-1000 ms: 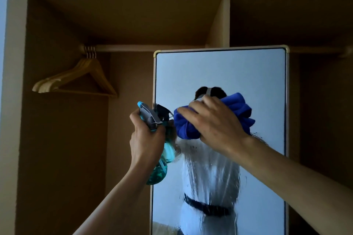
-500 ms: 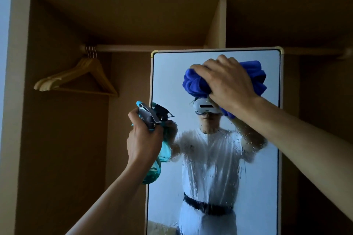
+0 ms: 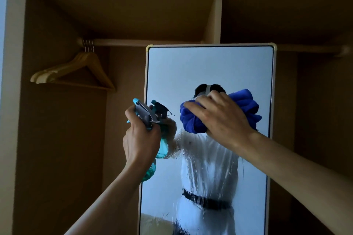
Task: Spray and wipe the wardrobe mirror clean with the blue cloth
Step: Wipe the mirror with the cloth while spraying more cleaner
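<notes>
A tall mirror [image 3: 210, 66] in a pale frame stands in the open wardrobe. Its lower half is streaked with wet spray and its upper part looks dry. My right hand [image 3: 219, 118] grips a bunched blue cloth [image 3: 246, 105] and presses it against the glass at mid height. My left hand [image 3: 141, 139] holds a teal spray bottle [image 3: 150, 170] by its neck, just at the mirror's left edge, with the nozzle pointing left. The mirror reflects a person in a white top.
Several wooden hangers [image 3: 76, 72] hang from the rail [image 3: 133, 42] at the left of the wardrobe. A vertical divider panel [image 3: 214, 19] stands behind the mirror's top. The wardrobe's right bay is dark.
My right hand has brought the cloth down from the mirror's top edge to mid height and a little left. The left hand with the bottle has stayed nearly still.
</notes>
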Demonstrator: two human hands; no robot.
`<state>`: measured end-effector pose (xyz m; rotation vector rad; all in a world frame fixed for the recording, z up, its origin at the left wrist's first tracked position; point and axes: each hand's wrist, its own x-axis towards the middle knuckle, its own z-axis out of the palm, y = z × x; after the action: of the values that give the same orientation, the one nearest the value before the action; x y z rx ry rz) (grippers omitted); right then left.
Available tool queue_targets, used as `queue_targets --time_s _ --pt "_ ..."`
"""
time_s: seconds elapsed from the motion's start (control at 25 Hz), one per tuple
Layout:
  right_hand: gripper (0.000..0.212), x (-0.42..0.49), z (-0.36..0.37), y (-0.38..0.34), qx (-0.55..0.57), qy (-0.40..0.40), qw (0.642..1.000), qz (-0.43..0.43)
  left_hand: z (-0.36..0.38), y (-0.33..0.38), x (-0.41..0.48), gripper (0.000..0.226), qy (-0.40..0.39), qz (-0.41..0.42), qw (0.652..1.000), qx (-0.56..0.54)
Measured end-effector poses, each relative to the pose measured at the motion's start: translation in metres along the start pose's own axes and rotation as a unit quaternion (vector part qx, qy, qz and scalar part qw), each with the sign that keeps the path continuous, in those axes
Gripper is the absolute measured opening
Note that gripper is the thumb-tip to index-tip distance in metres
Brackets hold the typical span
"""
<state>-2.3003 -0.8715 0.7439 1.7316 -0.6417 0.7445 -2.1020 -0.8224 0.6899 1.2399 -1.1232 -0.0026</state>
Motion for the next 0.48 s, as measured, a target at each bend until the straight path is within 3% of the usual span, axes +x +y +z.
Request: queue_targets --time_s 0.48 --pt "0.057 0.020 -0.023 0.063 -0.013 0.020 0.998 0.065 0.022 0.034 -0.047 0.041 -0.028 0.119 0.991 -0.056"
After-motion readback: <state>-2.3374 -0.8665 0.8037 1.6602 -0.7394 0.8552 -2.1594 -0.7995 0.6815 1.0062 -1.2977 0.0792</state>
